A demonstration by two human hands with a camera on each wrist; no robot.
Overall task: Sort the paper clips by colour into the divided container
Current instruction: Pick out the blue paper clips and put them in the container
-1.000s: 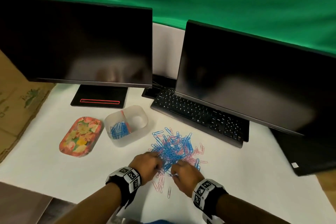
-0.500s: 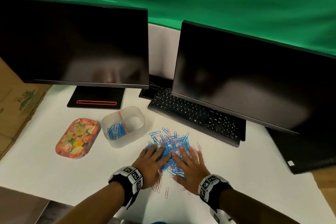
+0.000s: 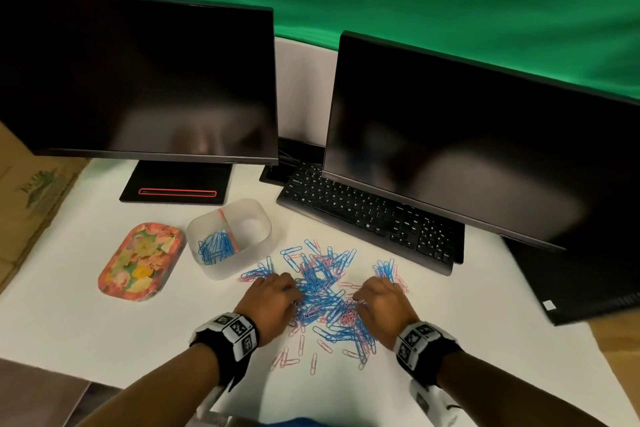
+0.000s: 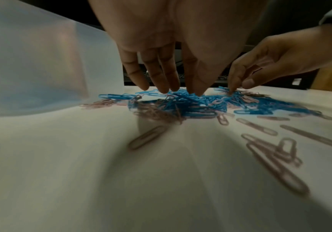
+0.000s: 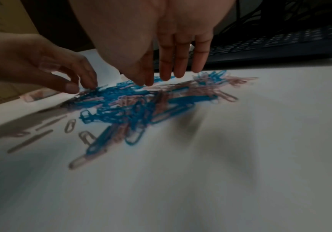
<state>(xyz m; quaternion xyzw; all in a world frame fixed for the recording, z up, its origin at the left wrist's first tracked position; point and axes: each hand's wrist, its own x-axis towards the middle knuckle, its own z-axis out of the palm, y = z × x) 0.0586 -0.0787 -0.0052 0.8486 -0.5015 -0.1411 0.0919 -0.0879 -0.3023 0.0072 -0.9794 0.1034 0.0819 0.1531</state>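
From above, the left hand (image 3: 273, 302) and right hand (image 3: 382, 303) rest on a blue and pink paper clip pile (image 3: 322, 288) mid-surface, beside the divided container (image 3: 258, 243). Both wrist views, blurred, show loosely spread fingers (image 4: 157, 75) touching clips, gripping none.
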